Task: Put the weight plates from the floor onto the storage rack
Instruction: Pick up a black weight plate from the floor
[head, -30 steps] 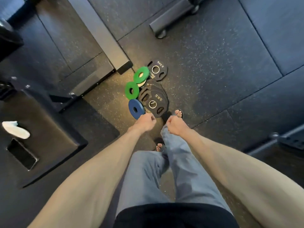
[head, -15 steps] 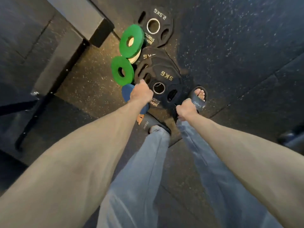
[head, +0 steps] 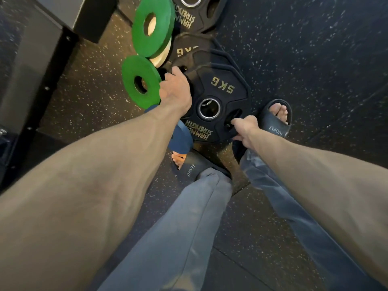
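Here, seen from above in a head-worn view, a person bends over a pile of weight plates on a dark speckled rubber floor [head: 294, 49]. The top black plate [head: 220, 89], marked "5KG" and "Hammer Strength" in gold, sits at the centre of the frame on other black plates. One of these, a second 5KG plate [head: 184, 49], shows just above it. The left hand [head: 175, 89] is clenched over this top plate's left edge, with its fingers curled down out of sight at the rim. The right hand [head: 244, 128] grasps the same plate at its lower right, with fingers hooked into a grip slot and the thumb at the outer rim. The plate therefore lies between the two hands, its steel-ringed centre hole about midway between them. Whether it has left the plates below cannot be told. Left of the left hand lies a small green plate [head: 139, 80]. A second green plate [head: 153, 26] lies above it, resting on a cream plate [head: 161, 56]. A blue plate [head: 181, 137] pokes out under the left forearm. Another black plate [head: 201, 15] is cut off by the top edge. A dark slipper [head: 275, 124] stands just right of the right hand, and another slipper [head: 195, 166] stands below the pile. Grey trousers [head: 178, 227] fill the lower middle, and a grey metal frame [head: 42, 49] crosses the upper left.
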Available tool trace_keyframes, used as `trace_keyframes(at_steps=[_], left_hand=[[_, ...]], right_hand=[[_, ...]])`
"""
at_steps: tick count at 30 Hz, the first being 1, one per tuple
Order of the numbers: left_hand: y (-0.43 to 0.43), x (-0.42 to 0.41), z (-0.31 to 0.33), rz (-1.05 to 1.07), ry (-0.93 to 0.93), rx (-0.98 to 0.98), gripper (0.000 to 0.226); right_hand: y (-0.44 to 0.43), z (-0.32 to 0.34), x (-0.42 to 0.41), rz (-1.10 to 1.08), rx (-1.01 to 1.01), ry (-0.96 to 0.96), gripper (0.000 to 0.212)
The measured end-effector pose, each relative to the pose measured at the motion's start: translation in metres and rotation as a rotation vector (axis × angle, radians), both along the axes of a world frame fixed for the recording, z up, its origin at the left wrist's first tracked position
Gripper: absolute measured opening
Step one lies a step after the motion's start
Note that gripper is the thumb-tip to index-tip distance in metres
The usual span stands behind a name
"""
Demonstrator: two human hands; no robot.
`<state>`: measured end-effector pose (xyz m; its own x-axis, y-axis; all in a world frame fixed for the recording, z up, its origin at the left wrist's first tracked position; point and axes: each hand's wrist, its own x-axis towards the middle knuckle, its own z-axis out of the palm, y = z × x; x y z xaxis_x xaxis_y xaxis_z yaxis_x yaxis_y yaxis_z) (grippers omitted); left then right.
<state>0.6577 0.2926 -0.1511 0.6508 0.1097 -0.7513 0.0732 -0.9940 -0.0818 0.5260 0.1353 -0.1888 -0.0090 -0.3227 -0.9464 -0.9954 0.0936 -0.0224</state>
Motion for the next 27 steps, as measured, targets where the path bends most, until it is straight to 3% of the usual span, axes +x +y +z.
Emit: trace_keyframes(at_steps=[4, 7, 11, 14, 18, 21, 25, 27], left_hand=[[0.004, 0.008, 0.002, 0.024, -0.002, -0.020, 0.051], [0.004, 0.013, 0.011, 0.086, -0.008, -0.052, 0.057], [-0.016, 0.025, 0.038, 0.226, -0.082, -0.099, 0.059], [-0.034, 0.043, 0.072, 0.339, -0.133, -0.136, 0.052], [-0.056, 0.076, 0.148, 0.399, -0.126, -0.176, 0.063], [-0.062, 0.096, 0.222, 0.446, -0.116, -0.233, 0.055], [-0.056, 0.103, 0.352, 0.682, -0.157, -0.351, 0.052], [-0.044, 0.100, 0.419, 0.842, -0.167, -0.436, 0.061]], right_hand=[[0.000, 0.014, 0.004, 0.125, -0.069, -0.012, 0.060], [-0.011, 0.039, 0.024, 0.261, -0.155, -0.078, 0.066], [-0.037, 0.091, 0.056, 0.372, -0.314, -0.237, 0.052], [-0.051, 0.122, 0.080, 0.313, -0.374, -0.331, 0.044], [-0.068, 0.190, 0.112, 0.145, -0.410, -0.436, 0.044], [-0.075, 0.266, 0.125, 0.059, -0.410, -0.476, 0.046], [-0.075, 0.395, 0.133, -0.064, -0.409, -0.556, 0.043], [-0.070, 0.467, 0.134, -0.125, -0.393, -0.596, 0.040]])
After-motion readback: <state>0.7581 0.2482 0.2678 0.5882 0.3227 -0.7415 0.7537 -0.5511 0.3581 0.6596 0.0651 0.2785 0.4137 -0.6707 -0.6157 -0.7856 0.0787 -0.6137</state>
